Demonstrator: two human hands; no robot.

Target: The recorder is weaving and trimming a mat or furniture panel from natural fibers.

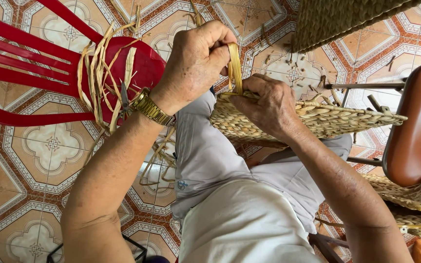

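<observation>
Left hand (198,58) pinching straw strand (235,68) upright, long axis vertical, directly above woven basket (317,119) rim; right hand (269,104) fingers clamped on rim just beside.

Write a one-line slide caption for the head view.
Left hand pulls a pale straw strand up from a flat woven straw mat while the right hand presses its edge.
</observation>
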